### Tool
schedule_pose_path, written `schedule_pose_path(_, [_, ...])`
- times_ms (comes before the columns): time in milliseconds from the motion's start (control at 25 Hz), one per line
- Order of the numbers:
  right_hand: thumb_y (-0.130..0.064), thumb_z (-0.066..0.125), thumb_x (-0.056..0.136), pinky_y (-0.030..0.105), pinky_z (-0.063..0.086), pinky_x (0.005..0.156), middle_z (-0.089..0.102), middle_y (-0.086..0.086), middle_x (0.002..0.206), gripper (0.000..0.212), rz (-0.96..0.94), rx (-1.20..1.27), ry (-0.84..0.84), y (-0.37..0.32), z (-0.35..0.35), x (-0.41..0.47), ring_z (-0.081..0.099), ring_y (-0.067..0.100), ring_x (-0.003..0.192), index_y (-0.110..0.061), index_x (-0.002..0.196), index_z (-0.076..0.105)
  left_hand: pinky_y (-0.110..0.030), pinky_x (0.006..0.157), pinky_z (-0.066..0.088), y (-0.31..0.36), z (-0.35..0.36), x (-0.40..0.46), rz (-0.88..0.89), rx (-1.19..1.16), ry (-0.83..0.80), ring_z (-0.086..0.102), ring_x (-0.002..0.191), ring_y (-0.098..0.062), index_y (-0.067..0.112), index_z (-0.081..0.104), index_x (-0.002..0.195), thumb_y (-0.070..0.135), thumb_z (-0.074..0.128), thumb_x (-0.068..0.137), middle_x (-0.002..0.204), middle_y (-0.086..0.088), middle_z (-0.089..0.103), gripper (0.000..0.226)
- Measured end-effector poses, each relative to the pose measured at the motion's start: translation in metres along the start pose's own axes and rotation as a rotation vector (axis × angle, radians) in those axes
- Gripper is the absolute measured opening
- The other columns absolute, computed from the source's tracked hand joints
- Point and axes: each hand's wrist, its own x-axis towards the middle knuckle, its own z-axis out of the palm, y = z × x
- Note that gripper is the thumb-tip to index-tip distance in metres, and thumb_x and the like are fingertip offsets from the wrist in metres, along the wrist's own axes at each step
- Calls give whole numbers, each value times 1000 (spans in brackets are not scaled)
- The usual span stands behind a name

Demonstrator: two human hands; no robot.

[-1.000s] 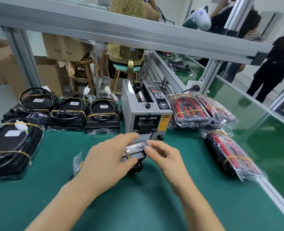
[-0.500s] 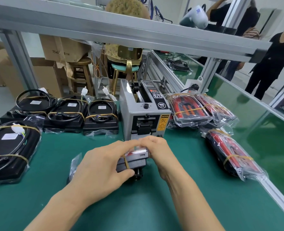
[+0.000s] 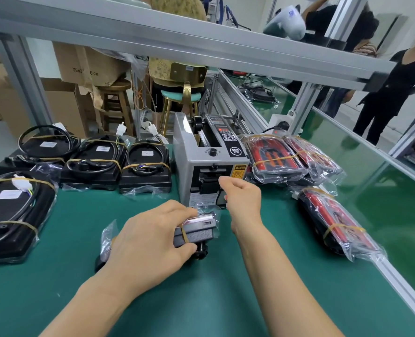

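left hand [image 3: 150, 242] grips a grey, rubber-banded part [image 3: 199, 229] in clear film; right hand [image 3: 244, 199] curled at the dispenser [image 3: 194, 152], grip unclear.

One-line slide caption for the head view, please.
Left hand grips a bagged grey device on the green mat; right hand, fingers curled, at the front of the tape dispenser.

yeah, left hand [image 3: 150, 242] covers most of the bagged gadget [image 3: 198, 231]; just past that grip, right hand [image 3: 244, 199] hides its own fingertips against the dispenser [image 3: 191, 156].
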Motion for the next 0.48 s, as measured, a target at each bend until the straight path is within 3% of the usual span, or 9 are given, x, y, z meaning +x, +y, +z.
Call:
schedule_pose_path(160, [-21, 73, 83, 30, 45, 76, 63, -8, 74, 13, 64, -29, 30, -7, 12, 8, 52, 7, 66, -25, 73, 67, -28, 80, 51, 2, -1, -2, 5, 15, 24, 61, 96, -4, 32, 67, 115, 44, 62, 64, 107, 28, 60, 53])
schedule_pose_path(320, [-19, 76, 80, 29, 43, 65, 53, -5, 62, 14, 140, -12, 102, -6, 19, 13, 38, 10, 53, -21, 70, 65, -26, 82, 50, 5, -1, -3, 7, 17, 22, 61, 97, -3, 32, 66, 116, 44, 61, 64, 109, 28, 60, 53])
schedule_pose_path(480, [-10, 72, 80, 23, 29, 44, 43, -4, 58, 26, 267, 112, 144, -10, 27, 17, 31, 11, 47, -16, 64, 52, -27, 83, 51, 6, -2, -4, 11, 13, 28, 61, 98, -4, 33, 66, 116, 44, 61, 64, 110, 28, 60, 53])
